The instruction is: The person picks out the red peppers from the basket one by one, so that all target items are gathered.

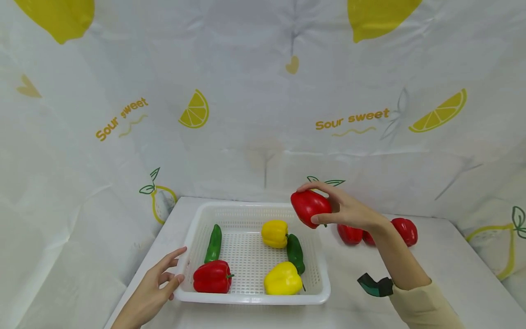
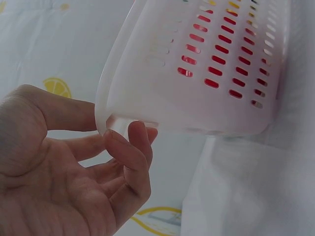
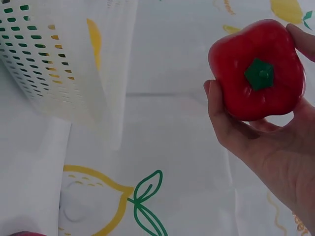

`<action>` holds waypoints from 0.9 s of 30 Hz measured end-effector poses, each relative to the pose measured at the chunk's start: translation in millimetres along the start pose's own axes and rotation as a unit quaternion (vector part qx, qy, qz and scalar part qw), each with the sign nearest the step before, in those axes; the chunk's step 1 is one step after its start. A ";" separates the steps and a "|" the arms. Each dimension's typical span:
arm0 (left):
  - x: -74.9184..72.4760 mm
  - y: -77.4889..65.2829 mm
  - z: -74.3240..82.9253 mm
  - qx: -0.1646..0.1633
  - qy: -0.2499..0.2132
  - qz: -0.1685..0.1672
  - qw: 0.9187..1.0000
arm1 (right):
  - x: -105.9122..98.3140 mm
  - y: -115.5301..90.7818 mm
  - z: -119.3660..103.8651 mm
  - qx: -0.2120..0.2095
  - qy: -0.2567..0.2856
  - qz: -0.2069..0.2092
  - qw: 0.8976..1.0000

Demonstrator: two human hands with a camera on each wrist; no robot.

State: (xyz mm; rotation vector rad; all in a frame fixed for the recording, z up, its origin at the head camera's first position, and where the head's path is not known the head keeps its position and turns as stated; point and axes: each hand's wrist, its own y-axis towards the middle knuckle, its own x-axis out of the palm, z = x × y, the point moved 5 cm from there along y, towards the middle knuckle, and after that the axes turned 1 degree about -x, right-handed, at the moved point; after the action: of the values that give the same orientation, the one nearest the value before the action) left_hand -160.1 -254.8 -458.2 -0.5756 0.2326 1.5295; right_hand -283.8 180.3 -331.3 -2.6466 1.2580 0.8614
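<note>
Raised over the right rim of the white plastic basket, my right hand grips a red bell pepper between thumb and fingers. In the right wrist view the red pepper's green stem faces the camera. At the basket's front left corner, my left hand holds the rim, its fingers bent around the edge in the left wrist view. Inside the basket lie another red bell pepper, two yellow bell peppers and two green peppers, all spread around the sides.
On the white table to the right of the basket lie several more red peppers, partly behind my right forearm. A white sheet with lemon prints hangs behind the table. A dark strap end sticks out at my right wrist.
</note>
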 end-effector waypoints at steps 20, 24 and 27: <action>-0.2 0.0 -0.9 0.006 0.007 -0.002 1.000 | -10.3 -25.9 12.0 -0.019 0.024 0.050 0.998; -0.2 -0.1 -1.4 0.007 0.004 -0.003 1.000 | -12.1 -29.8 14.7 -0.001 0.015 0.073 0.997; -0.2 -0.1 -1.4 0.007 0.001 -0.002 1.000 | -13.4 -32.6 16.0 0.013 0.010 0.089 0.996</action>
State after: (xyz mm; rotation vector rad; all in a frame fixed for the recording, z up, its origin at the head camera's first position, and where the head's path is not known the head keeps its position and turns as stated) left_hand -159.7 -255.6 -459.3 -0.5661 0.2436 1.5221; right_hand -273.8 215.9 -342.8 -2.5592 1.5167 0.8375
